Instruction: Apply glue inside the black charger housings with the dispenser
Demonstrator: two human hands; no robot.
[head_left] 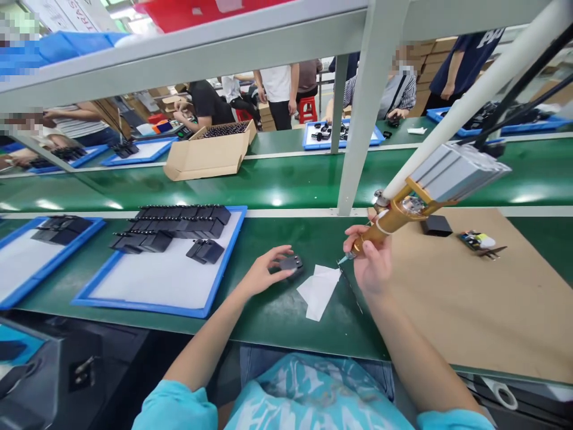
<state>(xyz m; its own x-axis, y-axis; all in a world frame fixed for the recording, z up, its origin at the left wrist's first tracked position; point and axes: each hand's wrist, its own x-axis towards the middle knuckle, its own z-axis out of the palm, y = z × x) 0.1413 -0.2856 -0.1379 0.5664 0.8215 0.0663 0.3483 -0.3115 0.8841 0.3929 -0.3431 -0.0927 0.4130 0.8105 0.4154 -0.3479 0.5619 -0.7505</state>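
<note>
Between the thumb and fingers of my left hand (pixel 263 272) is a small black plastic adapter housing (pixel 292 263), held just above the green bench. My right hand (pixel 372 263) is wrapped round a gold glue dispenser (pixel 380 227), whose teal nozzle (pixel 344 259) points down and left. The nozzle tip is to the right of the housing and apart from it. Under the tip lies crumpled white tissue (pixel 319 289), with a thin dark strand (pixel 351 289) beside it. A blue-rimmed tray (pixel 152 295) on my left bears several black adapters (pixel 179 221).
Another blue-rimmed tray (pixel 18 269) stands at far left. On the right, a brown board (pixel 492 298) carries a black case (pixel 436 226) and a circuit board (pixel 481 242). A grey post (pixel 358 119) rises behind the dispenser. Several people work across the line beside an open carton (pixel 210 158).
</note>
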